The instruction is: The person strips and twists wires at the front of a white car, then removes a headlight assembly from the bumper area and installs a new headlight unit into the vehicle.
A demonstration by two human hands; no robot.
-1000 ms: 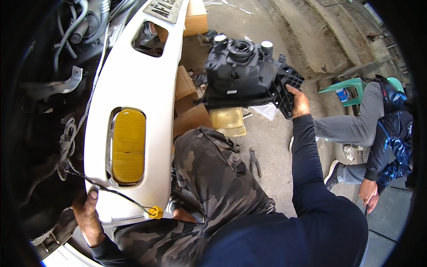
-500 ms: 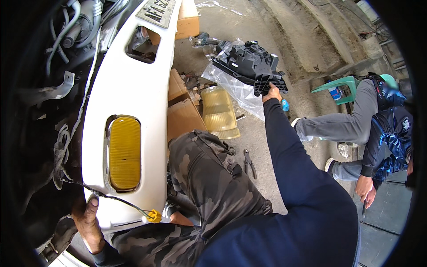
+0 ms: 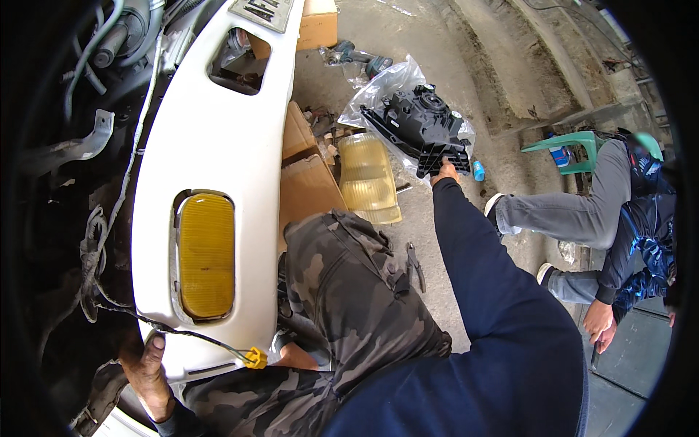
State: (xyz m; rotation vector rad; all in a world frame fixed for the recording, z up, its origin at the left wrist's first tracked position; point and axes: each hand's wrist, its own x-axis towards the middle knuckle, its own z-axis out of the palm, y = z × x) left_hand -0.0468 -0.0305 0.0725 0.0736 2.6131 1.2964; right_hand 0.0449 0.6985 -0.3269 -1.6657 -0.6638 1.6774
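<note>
My right hand [image 3: 445, 173] is stretched out, gripping one end of a black headlight assembly [image 3: 426, 120]. The black back of its housing faces up, and it is on or just over a clear plastic bag [image 3: 393, 76] on the ground; I cannot tell whether it rests there. At the lower left my left hand [image 3: 149, 375] holds the near end of a white car bumper [image 3: 211, 146], thumb on top and fingers mostly hidden. A yellow fog lamp [image 3: 207, 255] sits in the bumper. Beside my left hand a wire with a yellow connector [image 3: 255, 357] hangs across the bumper.
An old yellowed headlight [image 3: 368, 178] lies by cardboard boxes [image 3: 309, 193]. Pliers [image 3: 415, 267] and a blue can [image 3: 478, 170] are on the concrete floor. A cordless power tool [image 3: 353, 57] lies beyond. At right, another person [image 3: 619, 197] sits near a green plastic stool [image 3: 564, 146].
My right hand has lowered the headlight assembly toward the plastic bag. My left hand keeps its place on the bumper. The whole view has shifted slightly.
</note>
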